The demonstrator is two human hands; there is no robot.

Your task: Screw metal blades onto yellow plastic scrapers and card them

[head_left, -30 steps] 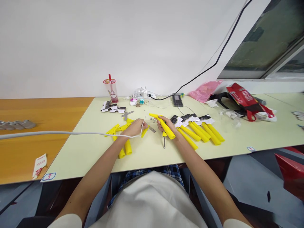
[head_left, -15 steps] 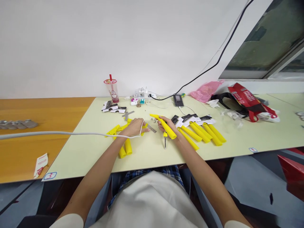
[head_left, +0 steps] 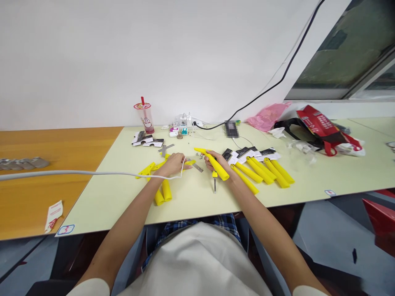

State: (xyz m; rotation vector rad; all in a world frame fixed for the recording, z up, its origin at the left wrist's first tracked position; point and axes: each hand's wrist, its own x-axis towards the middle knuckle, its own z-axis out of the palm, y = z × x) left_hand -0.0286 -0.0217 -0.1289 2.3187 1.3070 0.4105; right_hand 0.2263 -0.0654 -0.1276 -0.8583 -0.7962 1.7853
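Observation:
My left hand [head_left: 173, 165] is closed, its fingers curled on a yellow plastic piece [head_left: 190, 162] whose tip shows past the thumb. Beneath that hand and wrist lie several more yellow handle pieces [head_left: 167, 190]. Closed around a long yellow plastic handle [head_left: 218, 167] is my right hand [head_left: 212, 158]. A screwdriver [head_left: 215, 186] is also held in it, metal shaft pointing toward me. Between the hands lie a flat metal blade [head_left: 198, 167] and small metal screws [head_left: 198, 155].
Right of my forearm lie several yellow handles [head_left: 265, 172] and black-and-white cards [head_left: 247, 153]. A drink cup [head_left: 147, 119] stands at the back left. A white cable [head_left: 92, 173] crosses over my left wrist. A red bag [head_left: 321, 125] is at the far right.
The yellow piece at my left fingertips has turned, its end now pointing more to the right. My right hand stays almost still with the handle and screwdriver.

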